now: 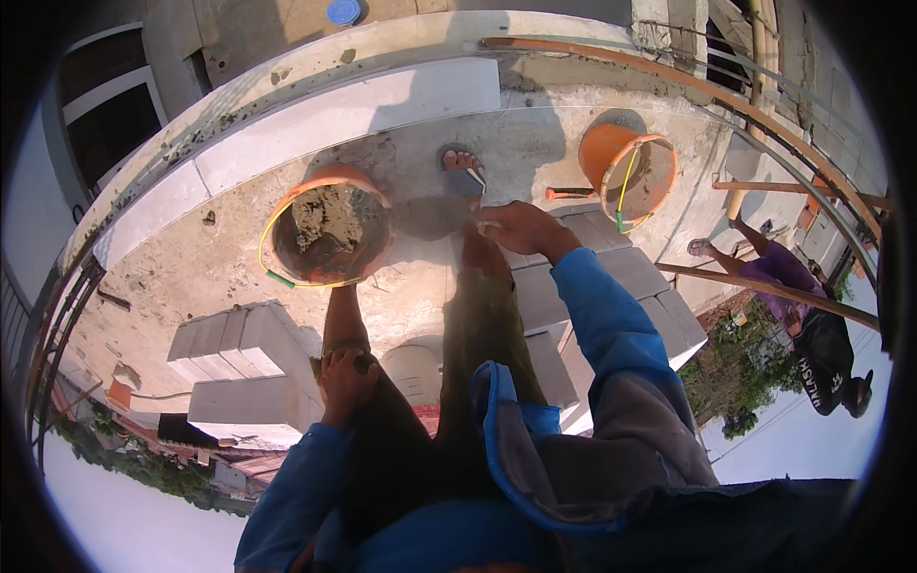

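In my right hand (525,229) is the handle of a trowel (430,218), my fingers closed round it. Its grey blade is blurred and points left, toward the rim of an orange bucket (330,180) with wet grey mortar (330,218) inside. My left hand (346,384) lies at my left knee with its fingers curled. Something dark and round shows between thumb and forefinger, too unclear to name. The bucket's yellow wire handle with a green grip hangs over its near side.
A second orange bucket (602,158) stands at the right, beside an orange-handled tool (570,193). White blocks are stacked at the left (253,396) and right (630,272) of my legs. A low block wall (287,138) curves ahead. Another person (788,286) is at far right near wooden poles.
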`<state>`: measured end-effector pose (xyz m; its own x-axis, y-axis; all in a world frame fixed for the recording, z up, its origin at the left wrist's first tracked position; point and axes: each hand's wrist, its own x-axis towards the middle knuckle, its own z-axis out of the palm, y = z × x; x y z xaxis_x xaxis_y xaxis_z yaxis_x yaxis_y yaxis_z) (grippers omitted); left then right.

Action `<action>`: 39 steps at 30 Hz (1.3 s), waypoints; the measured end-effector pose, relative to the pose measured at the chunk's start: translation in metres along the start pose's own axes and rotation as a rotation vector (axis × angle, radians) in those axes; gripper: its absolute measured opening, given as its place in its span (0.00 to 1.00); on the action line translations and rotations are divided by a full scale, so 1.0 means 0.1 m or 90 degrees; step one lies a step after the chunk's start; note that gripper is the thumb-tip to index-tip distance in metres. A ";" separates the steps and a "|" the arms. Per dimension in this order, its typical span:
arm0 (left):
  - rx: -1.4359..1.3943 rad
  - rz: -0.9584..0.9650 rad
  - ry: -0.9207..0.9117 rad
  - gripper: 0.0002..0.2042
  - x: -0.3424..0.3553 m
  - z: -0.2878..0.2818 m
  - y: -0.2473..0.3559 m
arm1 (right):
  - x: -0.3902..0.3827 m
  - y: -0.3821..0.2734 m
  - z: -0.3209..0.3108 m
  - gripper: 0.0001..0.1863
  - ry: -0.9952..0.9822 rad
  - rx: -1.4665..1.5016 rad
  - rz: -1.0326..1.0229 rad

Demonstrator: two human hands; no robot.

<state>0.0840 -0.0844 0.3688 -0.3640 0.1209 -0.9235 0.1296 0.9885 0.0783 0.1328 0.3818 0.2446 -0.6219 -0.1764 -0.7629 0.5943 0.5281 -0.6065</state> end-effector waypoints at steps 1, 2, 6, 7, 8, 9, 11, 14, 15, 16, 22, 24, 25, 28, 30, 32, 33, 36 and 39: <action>0.024 0.006 -0.019 0.24 0.05 0.01 0.10 | -0.14 0.23 -0.26 0.17 -0.001 -0.011 0.040; 0.053 0.001 -0.039 0.25 0.04 -0.01 0.17 | -0.24 0.45 -0.50 0.18 -0.010 -0.013 0.075; 0.176 0.004 -0.092 0.26 0.06 -0.03 0.54 | -0.55 1.37 -1.26 0.22 0.087 -0.109 0.226; 0.192 0.003 -0.105 0.26 0.08 -0.04 0.62 | -0.58 1.65 -1.36 0.24 0.124 -0.118 0.248; 0.206 -0.003 -0.114 0.26 0.08 -0.03 0.69 | -0.56 1.77 -1.49 0.24 0.143 -0.145 0.266; 0.219 -0.003 -0.125 0.27 0.11 -0.03 0.75 | -0.56 1.95 -1.59 0.24 0.186 -0.185 0.268; 0.223 -0.005 -0.139 0.26 0.17 0.02 0.81 | -0.52 2.24 -1.77 0.24 0.257 -0.246 0.281; 0.225 -0.010 -0.153 0.26 0.15 0.06 0.85 | -0.35 2.46 -1.91 0.22 0.375 -0.310 0.294; 0.223 -0.006 -0.155 0.26 0.16 0.07 0.88 | -0.32 2.50 -1.91 0.22 0.423 -0.335 0.299; 0.228 -0.012 -0.157 0.26 0.16 0.07 0.92 | -0.28 2.51 -1.89 0.22 0.418 -0.339 0.336; 0.241 -0.040 -0.155 0.26 0.09 0.05 1.07 | -0.13 2.47 -1.48 0.24 0.485 -0.118 0.423; 0.255 -0.039 -0.159 0.26 0.14 0.04 1.08 | -0.03 2.63 -1.20 0.24 0.538 0.065 0.445; 0.249 -0.044 -0.159 0.26 0.13 0.06 1.06 | 0.07 2.57 -1.19 0.23 0.543 0.302 0.451; 0.232 -0.048 -0.167 0.26 0.11 0.11 0.96 | 0.33 2.59 -1.12 0.21 0.527 0.855 0.389; 0.220 -0.033 -0.180 0.26 0.19 0.14 0.92 | 0.46 2.83 -1.13 0.21 0.544 0.971 0.324; 0.219 -0.017 -0.163 0.25 0.22 0.19 0.91 | 0.66 2.86 -1.10 0.21 0.519 1.016 0.286; 0.219 -0.010 -0.157 0.25 0.21 0.20 0.88 | 0.78 2.80 -1.06 0.20 0.523 1.010 0.284; 0.238 0.007 -0.136 0.24 0.16 0.28 0.78 | 1.09 2.49 -0.82 0.18 0.529 0.976 0.281; 0.229 0.002 -0.151 0.24 0.17 0.28 0.76 | 1.31 2.10 -0.60 0.18 0.515 0.916 0.277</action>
<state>0.1131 -0.0098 0.3487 -0.1469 0.0580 -0.9875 0.4587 0.8885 -0.0160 0.1458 0.5191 0.0301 -0.1134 0.4413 -0.8902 0.4410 -0.7805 -0.4431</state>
